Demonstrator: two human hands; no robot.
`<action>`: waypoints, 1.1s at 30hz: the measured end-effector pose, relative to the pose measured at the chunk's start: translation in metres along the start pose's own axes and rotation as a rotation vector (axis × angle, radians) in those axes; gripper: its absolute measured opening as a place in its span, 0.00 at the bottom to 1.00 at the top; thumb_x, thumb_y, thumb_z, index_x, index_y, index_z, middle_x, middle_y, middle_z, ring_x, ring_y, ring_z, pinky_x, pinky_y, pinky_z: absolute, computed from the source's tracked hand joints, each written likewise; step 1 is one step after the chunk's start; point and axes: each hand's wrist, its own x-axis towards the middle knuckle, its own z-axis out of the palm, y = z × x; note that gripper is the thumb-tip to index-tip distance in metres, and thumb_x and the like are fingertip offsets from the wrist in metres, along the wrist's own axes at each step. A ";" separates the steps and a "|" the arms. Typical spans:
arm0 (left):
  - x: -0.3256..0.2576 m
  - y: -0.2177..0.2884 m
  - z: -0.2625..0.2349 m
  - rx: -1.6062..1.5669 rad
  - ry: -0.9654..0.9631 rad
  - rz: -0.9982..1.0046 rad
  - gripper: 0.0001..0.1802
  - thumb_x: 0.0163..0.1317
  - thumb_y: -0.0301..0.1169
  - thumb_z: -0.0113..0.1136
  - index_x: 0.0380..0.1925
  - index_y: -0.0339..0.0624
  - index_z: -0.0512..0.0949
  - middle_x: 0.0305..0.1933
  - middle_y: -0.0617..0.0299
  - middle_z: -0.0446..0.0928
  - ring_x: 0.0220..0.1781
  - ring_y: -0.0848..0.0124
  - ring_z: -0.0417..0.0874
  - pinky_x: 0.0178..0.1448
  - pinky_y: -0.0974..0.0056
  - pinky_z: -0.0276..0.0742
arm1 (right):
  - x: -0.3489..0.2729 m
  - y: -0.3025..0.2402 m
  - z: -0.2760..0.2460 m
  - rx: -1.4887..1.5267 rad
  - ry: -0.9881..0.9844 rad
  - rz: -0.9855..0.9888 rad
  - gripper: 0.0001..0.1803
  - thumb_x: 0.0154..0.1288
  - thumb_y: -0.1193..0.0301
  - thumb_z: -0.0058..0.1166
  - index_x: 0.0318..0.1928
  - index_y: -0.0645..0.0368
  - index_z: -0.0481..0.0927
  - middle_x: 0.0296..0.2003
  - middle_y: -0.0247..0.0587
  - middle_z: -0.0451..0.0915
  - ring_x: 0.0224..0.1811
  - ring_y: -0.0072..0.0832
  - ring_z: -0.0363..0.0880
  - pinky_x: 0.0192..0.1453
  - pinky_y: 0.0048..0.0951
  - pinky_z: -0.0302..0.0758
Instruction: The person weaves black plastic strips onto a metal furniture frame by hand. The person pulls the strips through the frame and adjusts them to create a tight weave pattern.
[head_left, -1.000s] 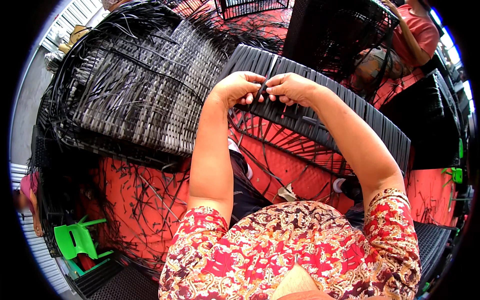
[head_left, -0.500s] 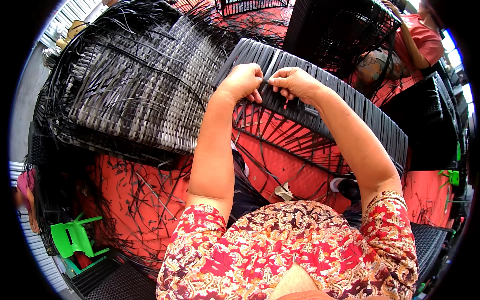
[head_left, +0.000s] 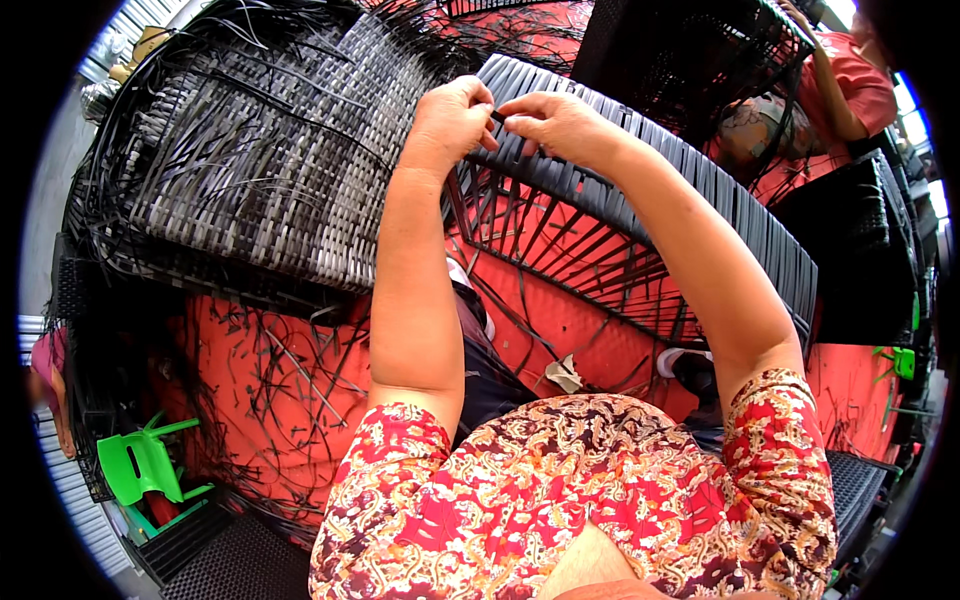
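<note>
A curved frame wrapped in black plastic strips [head_left: 745,222] lies ahead of me, its strips fanning out on the side nearest me. Over its left end both hands meet, fingertips nearly touching. My left hand [head_left: 450,120] is closed, thumb and fingers pinched together. Facing it, my right hand [head_left: 556,122] pinches as well, its other fingers curled. A short piece of dark strip [head_left: 498,116] shows between the two pinches; the fingers hide the rest.
To the left stands a large grey-and-black woven piece [head_left: 290,190] with loose strip ends. Strip scraps litter the red floor covering [head_left: 270,400]. A green plastic chair [head_left: 140,465] stands lower left. At upper right, another person [head_left: 850,85] sits by a black woven piece [head_left: 670,60].
Both hands have moved together up and to the left along the wrapped frame toward its left end, still pinching. The view has shifted slightly.
</note>
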 end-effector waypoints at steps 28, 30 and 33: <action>0.006 -0.035 0.009 0.568 0.215 0.147 0.10 0.43 0.38 0.65 0.25 0.48 0.84 0.42 0.64 0.75 0.47 0.68 0.75 0.49 0.61 0.69 | 0.004 0.040 -0.014 0.916 0.019 0.180 0.07 0.62 0.67 0.53 0.33 0.57 0.77 0.26 0.30 0.77 0.23 0.14 0.71 0.24 0.14 0.66; 0.013 -0.041 0.006 0.528 0.191 0.173 0.10 0.43 0.37 0.65 0.25 0.46 0.83 0.38 0.64 0.76 0.45 0.70 0.75 0.47 0.61 0.69 | 0.003 0.041 -0.013 0.933 0.030 0.181 0.07 0.62 0.67 0.53 0.33 0.57 0.77 0.26 0.30 0.76 0.23 0.15 0.71 0.24 0.14 0.66; 0.017 -0.048 -0.006 0.302 0.104 0.171 0.10 0.46 0.33 0.65 0.24 0.37 0.81 0.30 0.63 0.76 0.34 0.74 0.75 0.41 0.69 0.70 | 0.002 0.044 -0.014 0.960 0.027 0.179 0.07 0.62 0.67 0.52 0.33 0.57 0.76 0.26 0.29 0.76 0.23 0.15 0.70 0.24 0.14 0.66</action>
